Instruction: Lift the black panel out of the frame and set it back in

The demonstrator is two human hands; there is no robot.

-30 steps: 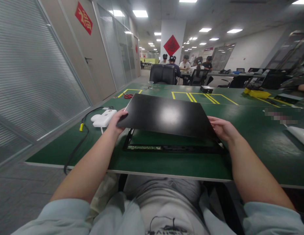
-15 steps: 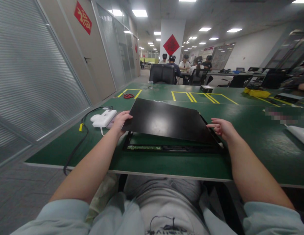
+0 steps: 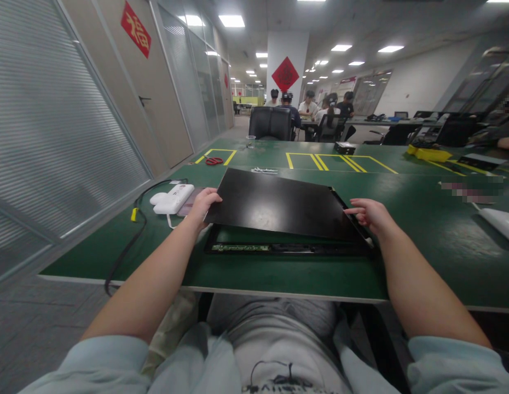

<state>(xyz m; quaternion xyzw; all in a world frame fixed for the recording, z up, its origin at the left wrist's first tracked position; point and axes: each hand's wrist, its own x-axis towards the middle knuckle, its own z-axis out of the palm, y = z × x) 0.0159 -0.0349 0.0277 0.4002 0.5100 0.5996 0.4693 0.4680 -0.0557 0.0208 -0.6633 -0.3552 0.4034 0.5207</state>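
Observation:
A flat black display panel (image 3: 271, 202) lies tilted over a black frame (image 3: 312, 249), its left end raised and its right end low in the frame. Along the near side of the frame runs a green circuit board strip (image 3: 240, 248). My left hand (image 3: 205, 205) grips the panel's left edge, thumb on top and the other fingers hidden underneath. At the right edge, my right hand (image 3: 371, 214) touches the panel with an outstretched fingertip, its fingers apart and not wrapped around anything. The panel covers most of the frame's inside.
White devices (image 3: 172, 200) and a black cable (image 3: 129, 246) with a yellow tag lie at left. Behind the panel are small metallic pieces (image 3: 264, 171), red scissors (image 3: 214, 161), a clear cup (image 3: 250, 142) and a black box (image 3: 345, 148). A white device (image 3: 498, 224) sits at right. People sit farther back.
The panel's raised left end has come down slightly with my left hand, showing more of the metallic pieces behind it. My right hand stays at the right edge.

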